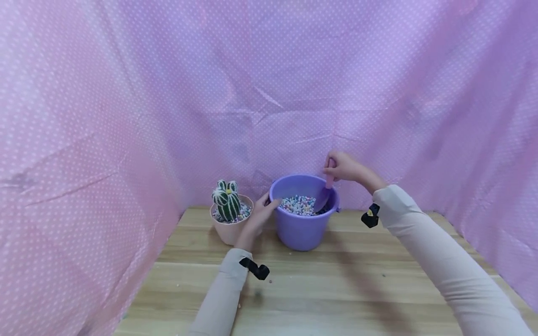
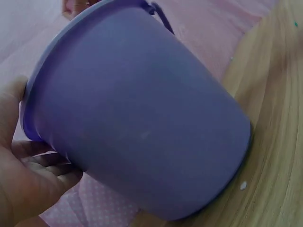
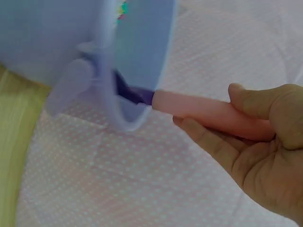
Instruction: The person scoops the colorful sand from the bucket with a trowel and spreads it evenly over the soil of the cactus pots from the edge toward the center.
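A purple bucket (image 1: 300,235) stands upright on the wooden table, part filled with small multicoloured pebbles (image 1: 296,205). At its left side my left hand (image 1: 258,217) grips the rim; in the left wrist view the thumb lies at the rim and the fingers (image 2: 64,172) bend against the outer wall. My right hand (image 1: 343,166), above the bucket's right rim, holds a small shovel by its pink handle (image 3: 203,112). The shovel's purple blade (image 1: 322,198) reaches down inside the bucket, its tip at the pebbles.
Left of the bucket, close by my left forearm, a cactus (image 1: 228,205) stands in a pale pink pot (image 1: 224,231) with pebbles round its base. A few stray pebbles lie on the table (image 1: 302,298). Pink dotted cloth (image 1: 269,93) hangs behind and at both sides.
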A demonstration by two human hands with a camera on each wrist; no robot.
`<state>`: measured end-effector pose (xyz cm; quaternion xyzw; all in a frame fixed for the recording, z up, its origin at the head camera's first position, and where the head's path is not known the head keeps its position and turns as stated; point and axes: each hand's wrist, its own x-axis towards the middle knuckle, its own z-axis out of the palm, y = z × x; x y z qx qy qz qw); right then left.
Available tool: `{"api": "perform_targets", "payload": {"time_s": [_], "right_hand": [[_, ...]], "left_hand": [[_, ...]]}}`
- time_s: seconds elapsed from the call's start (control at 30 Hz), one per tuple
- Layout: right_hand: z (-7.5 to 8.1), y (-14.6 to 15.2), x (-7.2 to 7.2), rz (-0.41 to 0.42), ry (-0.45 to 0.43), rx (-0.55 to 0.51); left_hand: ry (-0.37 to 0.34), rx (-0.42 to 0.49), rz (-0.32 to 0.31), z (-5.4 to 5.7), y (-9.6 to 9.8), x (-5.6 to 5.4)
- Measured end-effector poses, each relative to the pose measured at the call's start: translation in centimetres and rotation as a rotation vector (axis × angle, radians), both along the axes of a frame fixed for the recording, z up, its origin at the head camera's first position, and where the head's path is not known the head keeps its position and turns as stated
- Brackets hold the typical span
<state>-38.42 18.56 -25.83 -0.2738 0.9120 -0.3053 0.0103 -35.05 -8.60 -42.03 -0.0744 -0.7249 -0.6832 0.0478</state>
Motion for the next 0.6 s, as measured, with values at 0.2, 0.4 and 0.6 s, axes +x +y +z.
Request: {"api": "perform_targets", "payload": {"time_s": [0.2, 0.4, 0.6], "right_hand": [[-2.4, 0.0, -0.8, 0.025, -0.024, -0.08], [-5.0, -0.2, -1.1, 0.028, -0.074, -0.134], [-4.5, -0.3, -0.9, -0.021, -0.134, -0.136]], "left_hand": [[0.041, 0.02, 0.001, -0.6, 0.1, -0.2], [0.054, 0.061, 0.024, -0.9, 0.2, 0.1], [0.052, 0.088, 0.028, -0.5, 0.4, 0.0]]}}
